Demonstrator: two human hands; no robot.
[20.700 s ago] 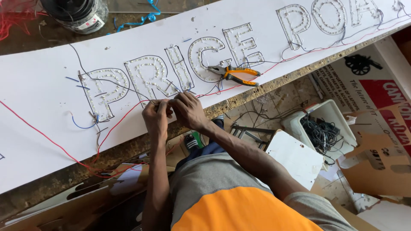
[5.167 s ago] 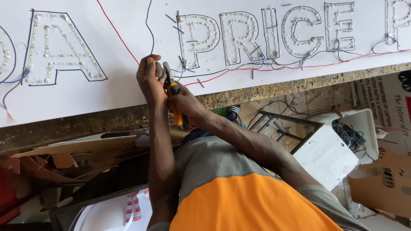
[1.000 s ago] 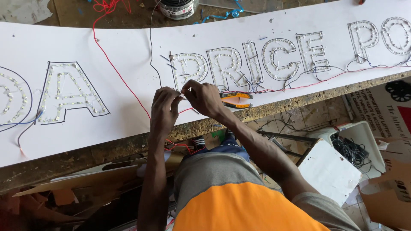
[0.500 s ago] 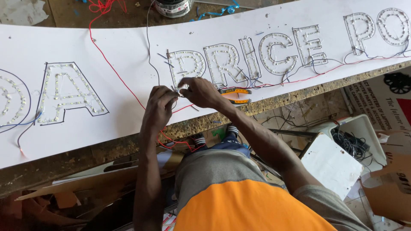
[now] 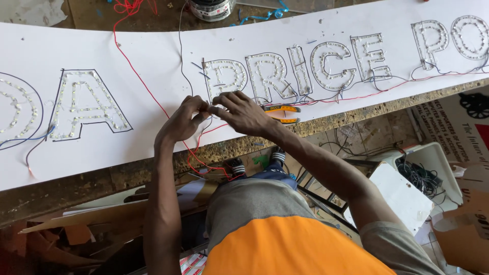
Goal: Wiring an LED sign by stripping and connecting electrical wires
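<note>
Nearest the camera, the left hand point(image 5: 181, 122) and right hand point(image 5: 239, 112) meet fingertip to fingertip at the near edge of the long white sign board point(image 5: 153, 66); both are pinched on the thin red and dark wire ends point(image 5: 210, 108) just below the outlined letter studded with small white lights point(image 5: 224, 79); judged from this, a wire joint is being twisted or held, and the following move calls for a steady grip and fine finger turning; just right of the right hand lie the yellow-handled pliers point(image 5: 282, 113); farther off, at the board's far edge, stands a dark wire spool point(image 5: 211, 7).
</note>
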